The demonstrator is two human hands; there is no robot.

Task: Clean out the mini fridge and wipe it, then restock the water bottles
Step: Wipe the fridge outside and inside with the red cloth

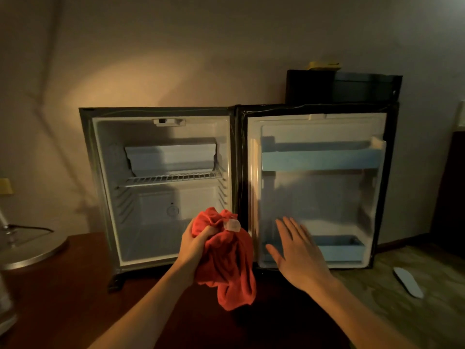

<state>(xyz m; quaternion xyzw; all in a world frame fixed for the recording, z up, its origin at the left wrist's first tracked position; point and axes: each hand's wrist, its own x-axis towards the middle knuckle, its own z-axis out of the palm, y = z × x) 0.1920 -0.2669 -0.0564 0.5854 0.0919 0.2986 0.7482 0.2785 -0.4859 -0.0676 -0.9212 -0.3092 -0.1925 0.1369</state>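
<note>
Left fingers (201, 235) around red cloth (226, 260)

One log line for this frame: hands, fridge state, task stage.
left hand: grips red cloth | right hand: open, before door shelf | mini fridge: open, no bottles visible | stage: wiping

Both bare forearms reach up from the bottom edge toward the frame's centre. The left hand (195, 244), just left of centre, has its fingers curled tight around a bunched red cloth (226, 258). The right hand (294, 250), right of centre, is flat, fingers straight and slightly spread, palm facing forward.
</note>
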